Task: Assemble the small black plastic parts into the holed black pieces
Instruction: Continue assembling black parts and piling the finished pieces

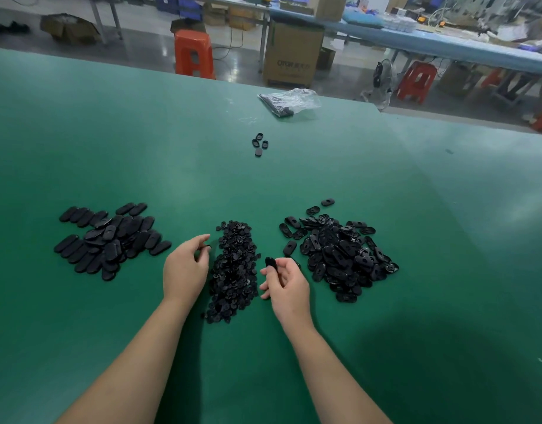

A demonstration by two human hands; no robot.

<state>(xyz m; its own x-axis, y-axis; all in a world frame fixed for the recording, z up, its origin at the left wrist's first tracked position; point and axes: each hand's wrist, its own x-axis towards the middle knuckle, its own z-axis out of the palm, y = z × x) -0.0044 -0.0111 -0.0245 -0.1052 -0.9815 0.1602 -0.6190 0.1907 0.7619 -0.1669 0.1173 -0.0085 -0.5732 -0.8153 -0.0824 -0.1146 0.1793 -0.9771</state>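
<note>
Your left hand (184,267) pinches one small black plastic part (206,247) at its fingertips, just left of the middle pile of small parts (233,270). Your right hand (283,284) grips one holed black piece (270,264), which sticks up past your thumb with its long side pointing up and away from you. Your two hands are apart, with the middle pile between them.

The small part has to travel to the right, over that pile, to reach the holed piece. I think you need to bring both hands together above the pile and line the part up with the hole. I cannot see the hole in the held piece from here.

The pile of holed pieces (340,252) lies just right of your right hand. A pile of long black ovals (110,240) lies left of your left hand. Four loose pieces (260,144) and a clear plastic bag (289,101) lie far off on the green table (110,133). Past the table, a brown cardboard box (292,56) has writing, but it is too blurry to read.
</note>
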